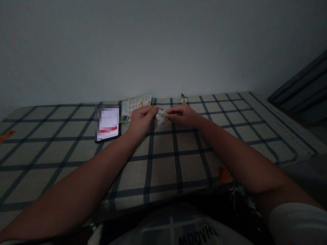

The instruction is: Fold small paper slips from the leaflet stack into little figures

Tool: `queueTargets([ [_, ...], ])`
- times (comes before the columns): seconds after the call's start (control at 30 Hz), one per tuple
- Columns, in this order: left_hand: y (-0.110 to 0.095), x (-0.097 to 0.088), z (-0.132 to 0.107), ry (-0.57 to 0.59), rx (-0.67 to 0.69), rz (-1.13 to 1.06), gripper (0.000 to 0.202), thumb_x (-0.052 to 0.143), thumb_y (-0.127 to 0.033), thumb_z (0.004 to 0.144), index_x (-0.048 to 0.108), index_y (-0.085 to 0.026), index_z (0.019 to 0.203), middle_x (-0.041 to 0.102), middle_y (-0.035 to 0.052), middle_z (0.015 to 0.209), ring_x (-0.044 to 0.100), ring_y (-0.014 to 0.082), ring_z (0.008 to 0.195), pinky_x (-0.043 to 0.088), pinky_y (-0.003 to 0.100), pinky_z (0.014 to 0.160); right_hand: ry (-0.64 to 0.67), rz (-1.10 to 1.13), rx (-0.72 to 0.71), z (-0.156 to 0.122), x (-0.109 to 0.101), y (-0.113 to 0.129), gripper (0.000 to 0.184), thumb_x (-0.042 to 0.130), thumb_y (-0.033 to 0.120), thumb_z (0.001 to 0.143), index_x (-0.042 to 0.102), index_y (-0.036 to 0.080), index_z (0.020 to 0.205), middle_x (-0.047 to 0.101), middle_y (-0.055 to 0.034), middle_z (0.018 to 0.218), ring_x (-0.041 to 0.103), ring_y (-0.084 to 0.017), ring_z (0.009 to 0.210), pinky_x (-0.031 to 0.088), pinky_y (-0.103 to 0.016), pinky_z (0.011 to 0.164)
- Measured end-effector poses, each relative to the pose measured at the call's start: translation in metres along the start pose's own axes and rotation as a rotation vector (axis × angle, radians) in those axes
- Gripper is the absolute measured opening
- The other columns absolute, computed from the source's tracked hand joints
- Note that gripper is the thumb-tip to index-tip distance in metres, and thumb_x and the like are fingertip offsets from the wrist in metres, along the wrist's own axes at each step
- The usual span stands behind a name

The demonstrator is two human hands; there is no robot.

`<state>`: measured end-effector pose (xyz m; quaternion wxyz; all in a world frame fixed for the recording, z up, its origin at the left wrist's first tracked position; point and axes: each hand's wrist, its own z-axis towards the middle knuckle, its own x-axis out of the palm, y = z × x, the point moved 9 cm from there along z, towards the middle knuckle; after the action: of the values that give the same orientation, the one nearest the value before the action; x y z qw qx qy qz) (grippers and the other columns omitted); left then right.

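Between my two hands is a small printed paper piece [161,117], white with green and red print, partly folded or crumpled. My left hand [141,119] pinches its left side between thumb and fingers. On its right edge, the fingertips of my right hand [182,115] are closed. Behind and left of my left hand lie printed sheets [134,103] in green, white and red, overlapping one another; my left hand hides part of them. A small crumpled or folded paper piece [183,99] sits just beyond my right hand.
A phone [109,123] with a lit screen lies left of the sheets. The table has a checked cloth [163,163] with dark lines and orange patches. A pale wall [163,47] rises behind the table's far edge. A dark ridged object [304,88] stands at the right.
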<state>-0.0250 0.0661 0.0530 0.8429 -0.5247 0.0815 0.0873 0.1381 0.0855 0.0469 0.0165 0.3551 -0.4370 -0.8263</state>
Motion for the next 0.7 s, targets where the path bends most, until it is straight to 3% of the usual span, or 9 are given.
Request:
queueTargets([
  [0.13, -0.005, 0.0, -0.002, -0.028, 0.01, -0.014, 0.032, 0.072, -0.049, 0.086, 0.077, -0.021, 0.071, 0.067, 0.0014, 0.069, 0.06, 0.0172, 0.073, 0.044, 0.028, 0.068, 0.01, -0.054, -0.003, 0.001, 0.001, 0.002, 0.046, 0.063, 0.056, 0.093, 0.078, 0.013, 0.094, 0.073, -0.0046, 0.08, 0.06, -0.013, 0.071, 0.043, -0.025, 0.065],
  [0.37, 0.015, 0.001, 0.0, -0.041, -0.097, -0.193, 0.032, 0.077, -0.051, 0.082, 0.084, -0.021, 0.087, 0.066, 0.0009, 0.065, 0.056, 0.0139, 0.063, 0.043, 0.026, 0.061, -0.018, -0.009, -0.02, 0.002, -0.002, 0.002, 0.044, 0.065, 0.056, 0.091, 0.075, 0.013, 0.087, 0.071, -0.0035, 0.076, 0.058, -0.012, 0.068, 0.042, -0.025, 0.062],
  [0.53, 0.013, -0.002, -0.001, -0.064, -0.089, -0.201, 0.031, 0.075, -0.051, 0.084, 0.084, -0.021, 0.089, 0.068, 0.0016, 0.068, 0.057, 0.0133, 0.064, 0.043, 0.025, 0.06, -0.008, 0.001, -0.015, 0.001, 0.001, 0.003, 0.044, 0.064, 0.057, 0.091, 0.073, 0.015, 0.085, 0.069, -0.0027, 0.075, 0.058, -0.012, 0.067, 0.042, -0.024, 0.061],
  [0.7, 0.016, -0.003, -0.002, -0.144, -0.164, -0.181, 0.034, 0.08, -0.052, 0.081, 0.079, -0.02, 0.093, 0.068, 0.0004, 0.072, 0.056, 0.0108, 0.061, 0.043, 0.022, 0.053, -0.163, -0.154, -0.125, -0.001, -0.01, 0.015, 0.031, 0.064, 0.044, 0.092, 0.071, 0.016, 0.081, 0.069, -0.0028, 0.074, 0.058, -0.013, 0.067, 0.045, -0.027, 0.066],
])
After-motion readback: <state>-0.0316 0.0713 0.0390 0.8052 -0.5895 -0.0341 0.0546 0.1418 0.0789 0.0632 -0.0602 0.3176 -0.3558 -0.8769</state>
